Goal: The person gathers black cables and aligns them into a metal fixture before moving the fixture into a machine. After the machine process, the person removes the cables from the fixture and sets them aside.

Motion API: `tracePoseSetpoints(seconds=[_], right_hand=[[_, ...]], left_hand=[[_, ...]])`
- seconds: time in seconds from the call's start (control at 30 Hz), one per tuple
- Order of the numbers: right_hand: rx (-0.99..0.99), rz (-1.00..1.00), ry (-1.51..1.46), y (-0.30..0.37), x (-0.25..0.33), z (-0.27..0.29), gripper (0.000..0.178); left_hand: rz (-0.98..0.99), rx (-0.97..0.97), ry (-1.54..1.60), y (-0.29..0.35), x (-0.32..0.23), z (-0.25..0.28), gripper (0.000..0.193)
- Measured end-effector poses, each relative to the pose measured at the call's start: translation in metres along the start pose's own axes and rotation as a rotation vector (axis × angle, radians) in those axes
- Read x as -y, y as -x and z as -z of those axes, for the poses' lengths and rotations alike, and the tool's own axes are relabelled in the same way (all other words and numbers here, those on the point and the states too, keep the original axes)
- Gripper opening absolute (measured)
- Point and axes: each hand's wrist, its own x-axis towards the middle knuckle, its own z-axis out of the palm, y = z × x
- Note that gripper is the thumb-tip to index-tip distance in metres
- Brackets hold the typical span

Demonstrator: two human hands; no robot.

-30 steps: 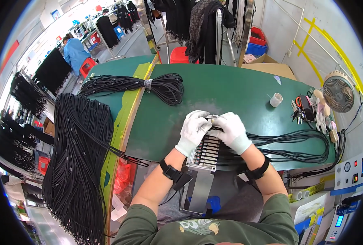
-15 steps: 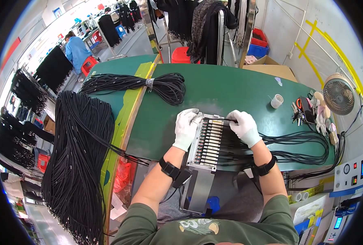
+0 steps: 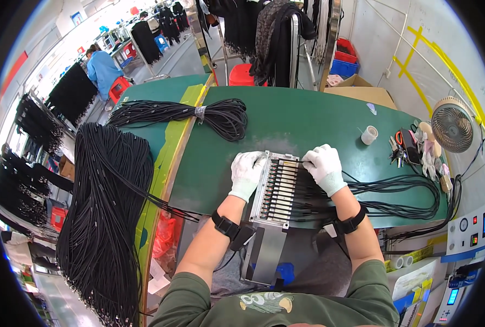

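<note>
Head view. Item: grey metal slotted cable fixture, at the near edge of the green work table, a row of thin black cables seated in its slots and trailing right.

Left white-gloved hand: curled loosely against the fixture's left edge, bracing it, gripping nothing.

Right white-gloved hand: fingers bent over the top slot, apparently pinching a cable end; grip partly hidden.

Risks: a trailing cable may snag and pull seated plugs loose; the fixture may slide if the brace slackens.

Matt white cloth gloves, a dull grey metal fixture, black rubbery cables, matt green tabletop.
</note>
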Motion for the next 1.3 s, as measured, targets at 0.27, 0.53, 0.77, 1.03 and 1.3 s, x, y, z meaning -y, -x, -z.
tracePoseSetpoints(seconds=[0.27, 0.53, 0.77, 1.03, 1.3], right_hand=[[-0.006, 0.044, 0.039, 0.002, -0.002, 0.0, 0.008], [0.071, 0.061, 0.069, 0.002, 0.008, -0.009, 0.014], [0.002, 0.223, 0.233, 0.009, 0.018, -0.011, 0.024], [0.019, 0.265, -0.01, 0.056, 0.063, 0.039, 0.036], [0.142, 0.63, -0.045, 0.167, 0.168, 0.013, 0.048]], left_hand=[[-0.05, -0.074, 0.06, 0.002, 0.004, -0.004, 0.019], [-0.044, -0.003, -0.014, 0.0, 0.008, -0.003, 0.026], [-0.033, 0.062, 0.037, 0.002, 0.01, -0.001, 0.028], [0.021, 0.209, 0.294, 0.044, 0.012, 0.043, 0.031], [-0.004, 0.23, 0.284, 0.089, 0.0, 0.083, 0.028]])
